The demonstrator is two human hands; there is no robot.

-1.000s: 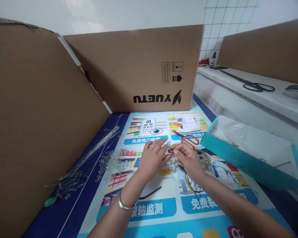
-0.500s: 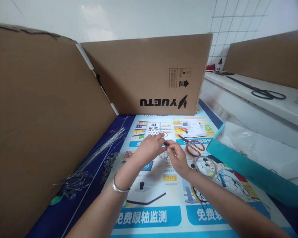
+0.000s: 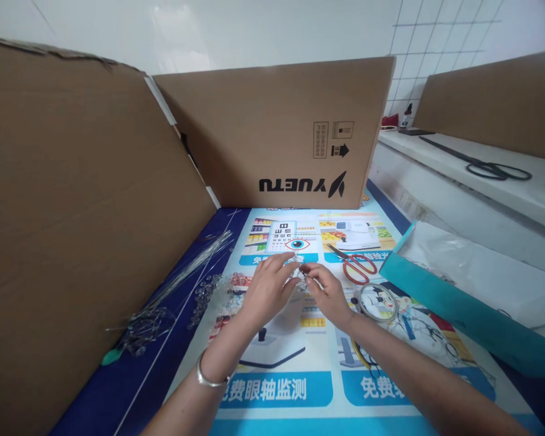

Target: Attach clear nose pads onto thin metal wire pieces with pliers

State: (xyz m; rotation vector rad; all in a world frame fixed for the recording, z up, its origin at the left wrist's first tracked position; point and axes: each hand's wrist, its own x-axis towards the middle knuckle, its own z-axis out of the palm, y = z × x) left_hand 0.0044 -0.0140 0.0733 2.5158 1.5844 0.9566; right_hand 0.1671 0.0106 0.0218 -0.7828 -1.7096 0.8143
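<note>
My left hand (image 3: 267, 289) and right hand (image 3: 327, 293) meet above the tabletop (image 3: 295, 387), fingers pinched on a small beaded wire piece (image 3: 300, 276) held between them. Red scissors (image 3: 356, 266) lie just right.

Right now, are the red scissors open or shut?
Shut, as far as shows: the red scissors lie flat on the mat, blades together, handles side by side.

Big YUETU cardboard box (image 3: 272, 130) stands upside down at the far end of the tabletop (image 3: 277, 387), which has a colourful printed poster over it. Another cardboard sheet (image 3: 72, 212) walls off the left. Red-handled scissors (image 3: 356, 266) lie right of centre, a tape roll (image 3: 376, 301) just nearer. Teal box (image 3: 458, 315) on the right, black scissors (image 3: 495, 169) on the far white ledge.
</note>
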